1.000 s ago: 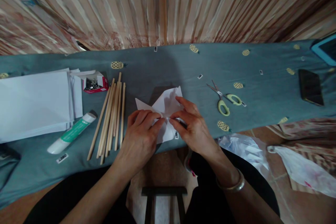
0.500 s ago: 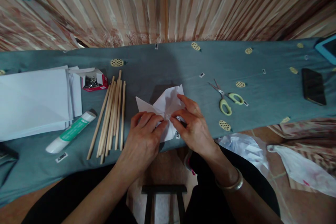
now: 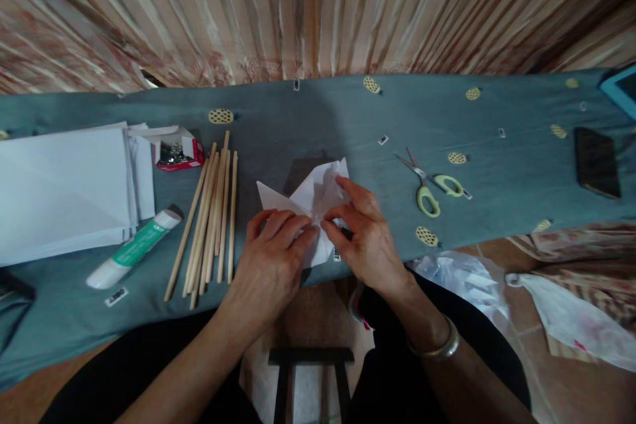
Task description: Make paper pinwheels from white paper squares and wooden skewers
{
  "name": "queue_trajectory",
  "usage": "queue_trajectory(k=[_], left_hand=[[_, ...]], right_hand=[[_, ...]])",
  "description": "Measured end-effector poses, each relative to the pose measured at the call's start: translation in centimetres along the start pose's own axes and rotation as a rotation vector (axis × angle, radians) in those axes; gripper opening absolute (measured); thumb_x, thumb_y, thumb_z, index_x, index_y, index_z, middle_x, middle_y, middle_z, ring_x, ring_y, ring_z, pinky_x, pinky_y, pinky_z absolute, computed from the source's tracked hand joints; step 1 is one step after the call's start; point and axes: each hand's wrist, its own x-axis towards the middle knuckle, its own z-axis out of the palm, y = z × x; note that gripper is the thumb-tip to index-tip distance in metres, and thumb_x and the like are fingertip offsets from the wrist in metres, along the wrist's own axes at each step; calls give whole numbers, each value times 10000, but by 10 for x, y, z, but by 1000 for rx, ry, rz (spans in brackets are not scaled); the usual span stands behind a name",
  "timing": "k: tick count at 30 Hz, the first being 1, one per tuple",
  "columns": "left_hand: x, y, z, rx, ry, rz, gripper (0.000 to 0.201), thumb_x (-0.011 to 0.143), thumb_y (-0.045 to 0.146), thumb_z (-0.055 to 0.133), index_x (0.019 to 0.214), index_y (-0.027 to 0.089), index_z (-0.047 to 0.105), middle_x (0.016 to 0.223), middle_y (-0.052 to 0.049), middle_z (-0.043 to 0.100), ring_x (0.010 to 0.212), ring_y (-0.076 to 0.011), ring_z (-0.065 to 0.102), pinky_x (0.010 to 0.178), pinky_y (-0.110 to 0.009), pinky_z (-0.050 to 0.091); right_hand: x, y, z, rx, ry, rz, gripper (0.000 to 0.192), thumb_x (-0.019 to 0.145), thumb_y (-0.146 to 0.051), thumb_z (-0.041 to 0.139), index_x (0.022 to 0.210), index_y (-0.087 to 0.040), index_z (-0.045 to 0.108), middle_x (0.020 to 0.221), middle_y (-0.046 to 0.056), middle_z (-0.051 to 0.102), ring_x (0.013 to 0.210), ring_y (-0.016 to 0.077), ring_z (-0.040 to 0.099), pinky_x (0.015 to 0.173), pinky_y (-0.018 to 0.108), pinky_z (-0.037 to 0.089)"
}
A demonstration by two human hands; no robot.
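Note:
A white paper pinwheel, its pointed blades folded in toward the middle, lies near the front edge of the cloth-covered table. My left hand presses its fingers and thumb on the paper at the centre. From the other side, my right hand pinches the folded paper near the middle, with its index finger against the right blade. The fingertips hide most of the centre, so I cannot tell whether anything small is held there. Several thin wooden sticks lie just left of my left hand.
At left are a stack of white paper, a glue stick and a red box of metal pins or clips. Green-handled scissors lie open at right, with a dark phone farther along. Plastic bags are on the floor.
Hardly anything differs. Both hands keep their hold on the paper pinwheel, and the view has shifted very slightly.

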Motion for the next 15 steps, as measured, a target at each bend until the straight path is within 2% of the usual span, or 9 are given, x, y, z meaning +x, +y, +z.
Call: queue_trajectory(k=[15], left_hand=[[1, 1, -1, -29, -4, -6, 246, 881, 66, 523, 1066, 112, 679, 1091, -92, 711, 1036, -289, 577, 933, -498, 423]], right_hand=[[-1, 3, 3, -9, 9, -12, 97, 886, -203, 578, 857, -202, 671, 1418, 110, 514, 1322, 273, 481, 1078, 484, 445]])
